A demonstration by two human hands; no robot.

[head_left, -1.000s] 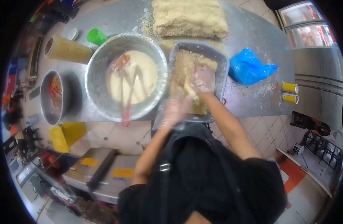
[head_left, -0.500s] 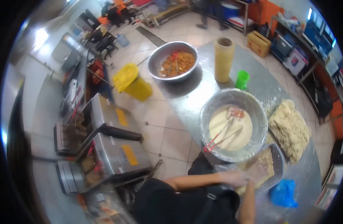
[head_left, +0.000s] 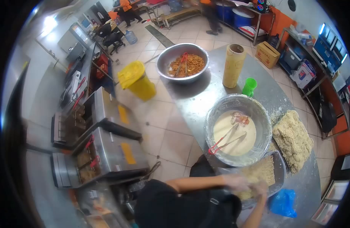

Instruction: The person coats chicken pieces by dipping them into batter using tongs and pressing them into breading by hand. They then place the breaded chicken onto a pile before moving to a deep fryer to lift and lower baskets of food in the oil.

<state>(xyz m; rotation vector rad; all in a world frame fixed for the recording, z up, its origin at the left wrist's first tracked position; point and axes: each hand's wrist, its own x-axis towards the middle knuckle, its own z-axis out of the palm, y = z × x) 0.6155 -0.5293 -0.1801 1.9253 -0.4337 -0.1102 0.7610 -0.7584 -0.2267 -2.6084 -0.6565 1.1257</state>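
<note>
A grey rectangular tub [head_left: 282, 178] of pale crumbs [head_left: 264, 171] sits at the near edge of the metal table. My left hand [head_left: 236, 182] is over the tub's left part, dusted white, its fingers smeared by motion. Close beside it, my right hand [head_left: 260, 187] is low over the crumbs, with its fingers blurred too. Whether either hand holds crumbs is unclear. Just beyond the tub stands a large metal bowl [head_left: 267, 142] of cream-coloured batter [head_left: 230, 131], with red-handled tongs [head_left: 221, 146] and a reddish piece in it. A heap of pale crumbs [head_left: 293, 140] lies to the right.
A blue plastic bag [head_left: 283, 203] lies right of the tub. Farther back are a green cup [head_left: 250, 86], a wrap roll [head_left: 234, 66] and a bowl [head_left: 161, 68] of orange-brown food with tongs. A yellow bin [head_left: 139, 81] and fryers [head_left: 114, 152] are left. A person [head_left: 212, 19] is far back.
My right hand has drawn back from deeper in the crumbs, closer to my left hand. The view has shifted slightly. The person in the background has changed position.
</note>
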